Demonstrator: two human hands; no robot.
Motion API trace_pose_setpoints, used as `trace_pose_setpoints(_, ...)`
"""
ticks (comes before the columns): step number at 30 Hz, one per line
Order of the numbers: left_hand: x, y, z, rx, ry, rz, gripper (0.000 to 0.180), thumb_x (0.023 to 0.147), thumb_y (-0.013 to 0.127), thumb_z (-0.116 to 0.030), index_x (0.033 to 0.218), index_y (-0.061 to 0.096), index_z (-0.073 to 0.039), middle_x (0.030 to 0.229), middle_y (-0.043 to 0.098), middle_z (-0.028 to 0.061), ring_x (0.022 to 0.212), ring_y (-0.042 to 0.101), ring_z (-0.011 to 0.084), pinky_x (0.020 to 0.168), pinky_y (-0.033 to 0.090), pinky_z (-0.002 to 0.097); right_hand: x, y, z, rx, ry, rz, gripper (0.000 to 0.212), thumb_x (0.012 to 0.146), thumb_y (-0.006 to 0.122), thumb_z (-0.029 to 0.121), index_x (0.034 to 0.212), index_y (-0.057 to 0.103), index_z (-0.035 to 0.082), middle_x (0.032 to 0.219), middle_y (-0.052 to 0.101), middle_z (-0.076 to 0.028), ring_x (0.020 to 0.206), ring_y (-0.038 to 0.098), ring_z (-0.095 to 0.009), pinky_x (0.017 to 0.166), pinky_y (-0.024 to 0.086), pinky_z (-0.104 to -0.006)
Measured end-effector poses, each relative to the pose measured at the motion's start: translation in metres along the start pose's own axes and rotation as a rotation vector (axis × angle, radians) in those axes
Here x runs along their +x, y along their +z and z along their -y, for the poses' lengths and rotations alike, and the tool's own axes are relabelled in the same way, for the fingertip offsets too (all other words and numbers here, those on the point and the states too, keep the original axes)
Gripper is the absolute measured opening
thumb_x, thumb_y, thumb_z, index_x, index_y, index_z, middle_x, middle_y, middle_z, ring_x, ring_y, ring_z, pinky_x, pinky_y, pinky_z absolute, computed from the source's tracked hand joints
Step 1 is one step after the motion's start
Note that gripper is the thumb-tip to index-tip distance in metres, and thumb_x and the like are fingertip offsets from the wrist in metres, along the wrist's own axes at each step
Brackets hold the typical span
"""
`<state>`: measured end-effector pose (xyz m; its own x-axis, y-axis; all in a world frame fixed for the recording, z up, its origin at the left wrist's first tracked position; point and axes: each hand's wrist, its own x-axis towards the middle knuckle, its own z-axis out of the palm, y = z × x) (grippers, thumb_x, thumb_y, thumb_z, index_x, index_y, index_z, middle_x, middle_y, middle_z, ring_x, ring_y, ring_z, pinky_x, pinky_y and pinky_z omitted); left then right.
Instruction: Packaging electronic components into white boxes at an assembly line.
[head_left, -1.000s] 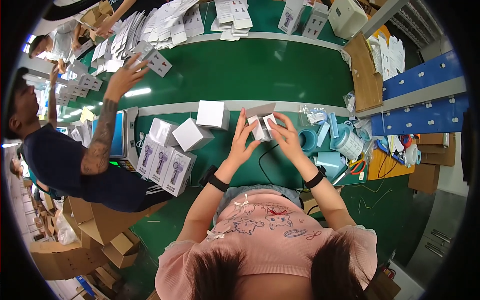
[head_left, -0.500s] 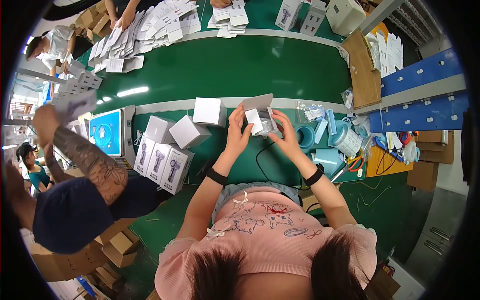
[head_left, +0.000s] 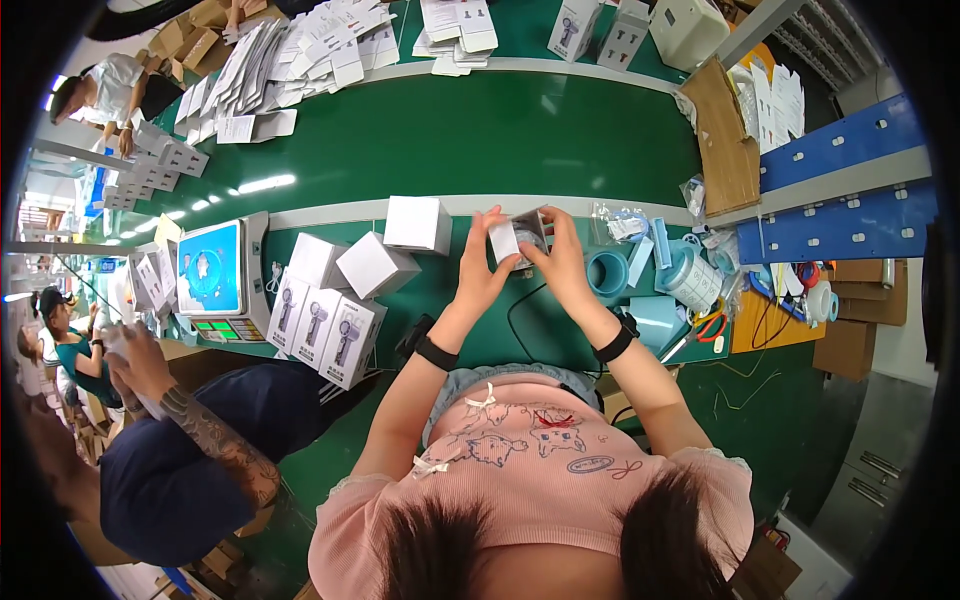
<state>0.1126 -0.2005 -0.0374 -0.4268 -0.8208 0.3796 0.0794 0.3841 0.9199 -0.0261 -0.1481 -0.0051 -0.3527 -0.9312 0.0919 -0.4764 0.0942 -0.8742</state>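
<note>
Small white carton [head_left: 503, 242] is sitting between both hands, mouth open, just on the wearer's side of the grey rail [head_left: 350, 214]; whether its base is touching the green benchtop [head_left: 420, 295], I cannot tell. The left hand [head_left: 482, 254] is grasping its left side, thumb toward the front; the right hand [head_left: 562, 262] is grasping its right side, fingers curling over the wall and thumb reaching toward the opening. Something shiny, seemingly a clear-wrapped item [head_left: 529, 238], is showing inside.

For settling that item, which looks like the step in hand, steady support from the left palm should be serving better than a hard squeeze, since thin card is probably prone to creasing. The right thumb should be pressing lightly, with loose film staying clear of the folds.

A black cable [head_left: 511, 318] is running on the near side, so lifting seems safer than sliding. Printed cartons [head_left: 318, 316] are standing to the left, a pale-blue round tub [head_left: 610, 293] to the right, plain white boxes [head_left: 417, 222] farther off. Beyond the rail, flattened cartons [head_left: 335, 45] are lying piled.
</note>
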Motion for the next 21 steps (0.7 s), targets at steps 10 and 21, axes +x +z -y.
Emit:
trace_pose_setpoints(10,0.002,-0.014,-0.015,0.073,0.317,0.131,0.033,0.074,0.064,-0.002,0.105,0.052,-0.006,0.128,0.044,0.0164,0.124,0.037,0.039,0.097,0.037,0.0418,-0.021,-0.021,-0.034,0.004,-0.278,0.216,0.043,0.078,0.06,0.005,0.119,0.048,0.002,0.133,0.035,-0.014,0.123,0.038,-0.029,0.096,0.039,-0.0391)
trace_pose_setpoints(21,0.003,-0.024,-0.026,0.545,0.218,0.264,0.052,0.068,0.071,-0.01,0.116,0.052,-0.002,0.129,0.045,0.0138,0.122,0.039,0.0333,0.096,0.038,0.0413,-0.01,-0.031,-0.027,0.591,-0.121,0.329,0.051,0.076,0.063,0.006,0.124,0.043,0.006,0.137,0.033,-0.012,0.125,0.036,-0.027,0.101,0.036,-0.0399)
